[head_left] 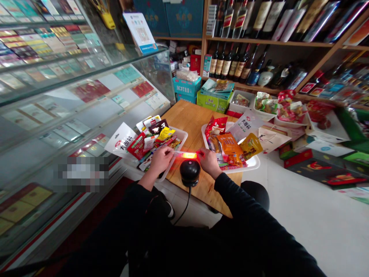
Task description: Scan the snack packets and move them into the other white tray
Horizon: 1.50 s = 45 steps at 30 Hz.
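Between my two hands a narrow snack packet [189,156] is held out level, its middle lit bright red and orange. My left hand [161,160] pinches one end, in front of the left tray. At the other end my right hand [209,162] grips it, with part of those fingers lost in the glare. Just on my side of the packet stands a black, round-headed barcode scanner [190,172], its cable running down toward me. White plastic trays full of snack packets lie on either side: the left tray [182,135] and the right tray [253,163].
Under the trays is a wooden table [184,115]. A glass display counter [115,90] runs along the left. Cartons [215,103] stand behind the table, below shelves of bottles [230,63]. More snack boxes [328,127] sit to the right, and a dark stool [256,194] is near my right arm.
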Motion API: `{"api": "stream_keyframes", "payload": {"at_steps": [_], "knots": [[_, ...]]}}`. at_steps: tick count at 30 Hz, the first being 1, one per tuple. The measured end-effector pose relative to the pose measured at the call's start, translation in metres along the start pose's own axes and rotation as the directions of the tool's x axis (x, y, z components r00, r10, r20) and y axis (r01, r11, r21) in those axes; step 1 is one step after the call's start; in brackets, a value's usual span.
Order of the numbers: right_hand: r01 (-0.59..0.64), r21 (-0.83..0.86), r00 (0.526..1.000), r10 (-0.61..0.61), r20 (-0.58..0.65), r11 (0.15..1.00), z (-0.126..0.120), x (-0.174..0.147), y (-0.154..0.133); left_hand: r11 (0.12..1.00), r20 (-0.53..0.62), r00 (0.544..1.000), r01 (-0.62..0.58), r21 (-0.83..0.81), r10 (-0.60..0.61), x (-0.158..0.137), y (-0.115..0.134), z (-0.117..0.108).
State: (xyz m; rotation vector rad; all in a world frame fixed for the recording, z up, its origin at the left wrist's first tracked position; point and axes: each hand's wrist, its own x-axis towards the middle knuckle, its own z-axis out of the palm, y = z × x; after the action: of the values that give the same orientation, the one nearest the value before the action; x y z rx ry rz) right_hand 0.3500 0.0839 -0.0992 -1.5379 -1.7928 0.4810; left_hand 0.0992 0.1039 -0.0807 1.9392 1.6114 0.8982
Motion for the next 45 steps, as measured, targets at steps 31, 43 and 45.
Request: {"api": "stream_keyframes", "payload": {"at_steps": [31, 43, 45], "knots": [[-0.155, 0.127, 0.955, 0.181, -0.235, 0.98, -0.067, -0.055, 0.023, 0.941, 0.112, 0.937, -0.336, 0.045, 0.329, 0.041, 0.112, 0.031], [-0.157, 0.031, 0.936, 0.159, -0.314, 0.987, -0.071, -0.084, 0.054, 0.933, 0.219, 0.91, -0.359, -0.008, 0.352, 0.058, 0.132, 0.087], [-0.151, 0.011, 0.94, 0.147, -0.309, 0.989, -0.072, -0.086, 0.056, 0.945, 0.257, 0.911, -0.323, -0.043, 0.323, 0.057, 0.135, 0.09]]}}
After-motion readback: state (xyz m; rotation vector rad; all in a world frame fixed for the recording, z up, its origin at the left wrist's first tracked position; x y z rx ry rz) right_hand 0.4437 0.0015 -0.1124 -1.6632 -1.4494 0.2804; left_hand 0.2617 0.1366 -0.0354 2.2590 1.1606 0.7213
